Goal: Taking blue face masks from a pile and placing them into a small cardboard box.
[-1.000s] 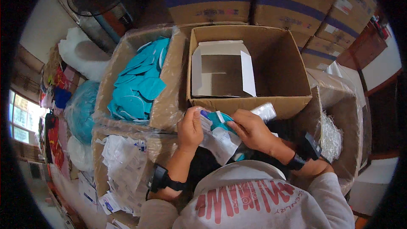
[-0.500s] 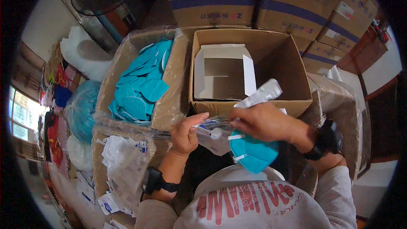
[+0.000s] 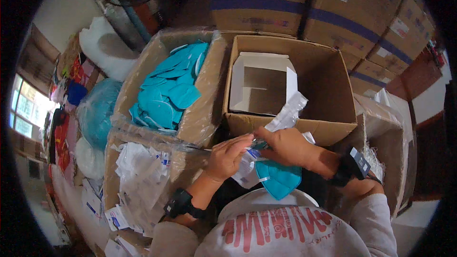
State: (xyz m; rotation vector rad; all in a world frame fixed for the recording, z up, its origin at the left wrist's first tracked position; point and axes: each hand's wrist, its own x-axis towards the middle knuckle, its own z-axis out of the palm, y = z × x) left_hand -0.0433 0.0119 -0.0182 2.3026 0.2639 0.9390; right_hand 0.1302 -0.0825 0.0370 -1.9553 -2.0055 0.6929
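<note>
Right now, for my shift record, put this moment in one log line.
left hand: at clear bag; right hand: at teal mask; white box: in open carton; mask heap: in left carton

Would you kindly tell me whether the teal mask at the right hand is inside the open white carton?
No, the teal mask is just below the right hand, outside the open white carton.

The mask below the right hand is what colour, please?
The mask is teal, best seen in the head view.

Dim light, window [image 3: 26,107] glaring at left, edges fisheye-bent (corners black)
</note>
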